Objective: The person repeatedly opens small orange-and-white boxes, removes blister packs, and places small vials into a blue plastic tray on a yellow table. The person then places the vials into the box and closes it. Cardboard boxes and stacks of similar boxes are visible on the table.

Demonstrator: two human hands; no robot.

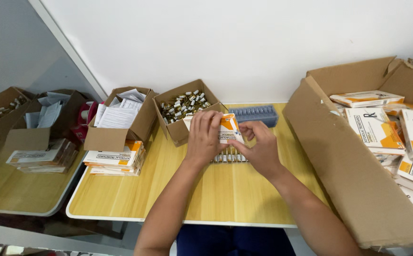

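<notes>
Carton (228,128) in both hands (205,137), long axis away

The near half of the yellow table (225,196) lies bare, giving open passage along its front edge. Farther back the way is blocked: a box of vials (183,108) and a box of leaflets (121,118) at the wall, stacked flat cartons (115,161) left, a large cardboard box (353,161) walling off the right.
</notes>
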